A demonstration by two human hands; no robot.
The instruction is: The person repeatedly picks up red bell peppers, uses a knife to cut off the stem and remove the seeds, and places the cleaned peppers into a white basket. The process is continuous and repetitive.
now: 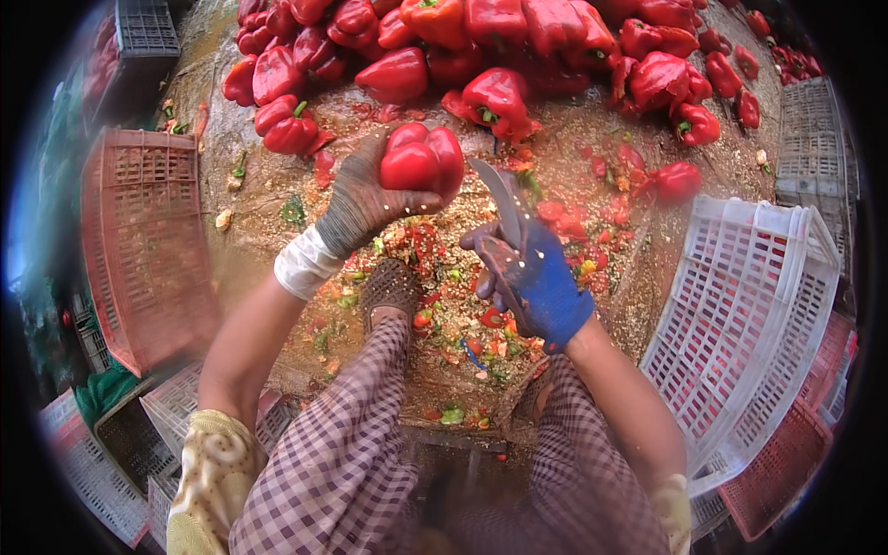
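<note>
My left hand [354, 198], in a dirty grey glove with a white band at the wrist, holds up a whole red bell pepper [423, 161]. Its lobed end faces me, and no stem shows from here. Just to the right, my right hand [538, 270] wears a blue coated glove, stained dark over the fingers. It grips a knife whose curved blade [494, 187] points up toward the pepper without touching it. The knife's handle is hidden in my fist. Seeds, stems and scraps of pepper [458, 298] cover the ground beneath both hands.
A heap of red bell peppers [485, 35] lies ahead on a brown ground sheet [229, 291]. A red plastic crate [146, 243] stands at left. On the right a white crate [735, 312] tilts, with red showing through its slots. My shoes [390, 288] rest among the scraps.
</note>
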